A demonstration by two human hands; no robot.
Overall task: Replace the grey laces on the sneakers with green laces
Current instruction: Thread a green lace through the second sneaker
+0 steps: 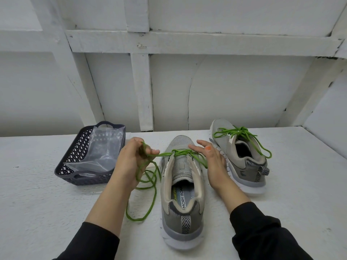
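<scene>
Your green cord lace (165,154) runs leftward from the near grey mesh sneaker (180,143) into your left hand (131,160).
Your curled left fingers grip the taut left run, with slack looped on the white tabletop (56,212). Your right hand (214,160), fingers spread and empty, hovers just beside the free right end. The second grey sneaker (242,158), already green-laced, and the dark lattice basket (75,147) stand clear on either side.

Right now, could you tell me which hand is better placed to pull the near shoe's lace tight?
Probably the left hand: it grips the lace running taut from the shoe. The right hand is open beside it, holding nothing.
</scene>
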